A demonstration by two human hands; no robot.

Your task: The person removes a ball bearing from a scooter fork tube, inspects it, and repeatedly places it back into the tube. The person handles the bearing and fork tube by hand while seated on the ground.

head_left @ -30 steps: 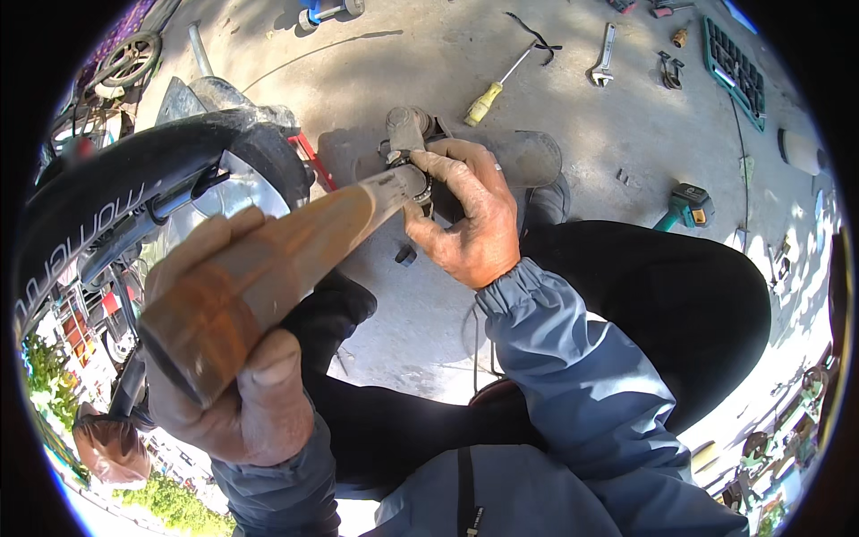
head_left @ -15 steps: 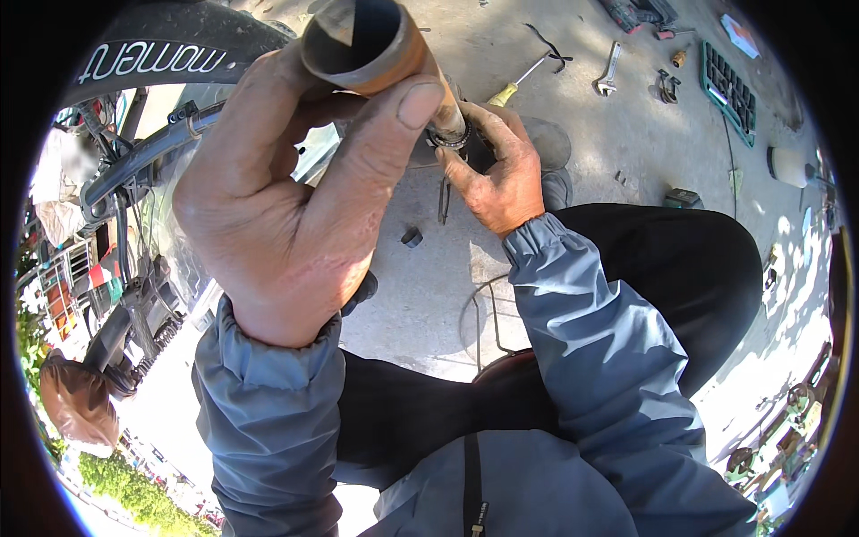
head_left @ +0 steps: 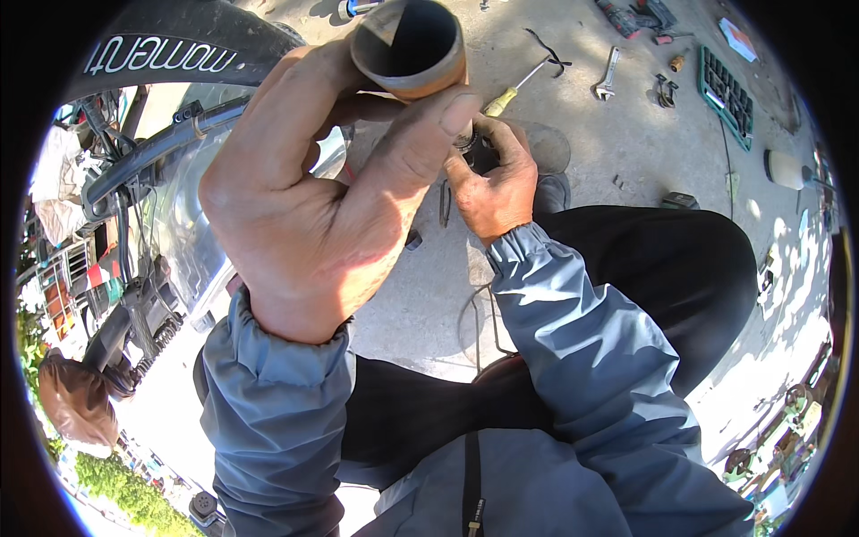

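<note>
A rusty, hollow metal tube point(head_left: 438, 82) is held close to my view, its round open end facing up. My left hand point(head_left: 304, 192) is closed round its upper part, thumb on the near side. Lower down, my right hand point(head_left: 499, 186) grips around the tube's far end. A dark ridged ring point(head_left: 465, 140) there shows only partly between the hands. The left hand hides most of the tube's length.
A yellow-handled screwdriver point(head_left: 503, 100), an adjustable wrench point(head_left: 608, 73) and a green socket tray point(head_left: 727, 97) lie on the concrete floor beyond my right hand. A black-and-grey vehicle frame point(head_left: 143, 154) stands at the left. A wire stand point(head_left: 480, 327) is between my legs.
The left hand and the tube's open end have shifted right and slightly down. The right hand has moved a little left, and the tube now hides more of its lower end.
</note>
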